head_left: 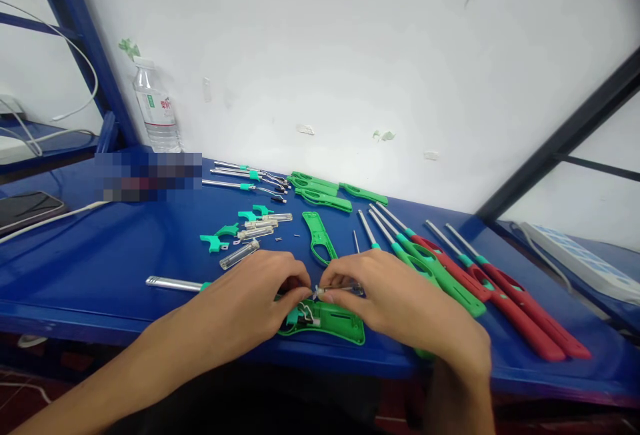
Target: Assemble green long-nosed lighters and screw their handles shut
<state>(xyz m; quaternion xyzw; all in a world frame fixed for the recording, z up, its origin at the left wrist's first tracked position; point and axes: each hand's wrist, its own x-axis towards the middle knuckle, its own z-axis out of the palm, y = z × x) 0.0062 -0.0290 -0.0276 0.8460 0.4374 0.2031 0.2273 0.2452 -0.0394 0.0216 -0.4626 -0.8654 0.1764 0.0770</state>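
Hands over blue table, white wall

Bright diffuse light, dark below blue table, stretched edges, pixelated patch left

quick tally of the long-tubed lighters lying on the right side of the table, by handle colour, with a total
red plastic-handled lighters with metal tubes: 3
green plastic-handled lighters with metal tubes: 2, one partly hidden by the right hand
total: 5
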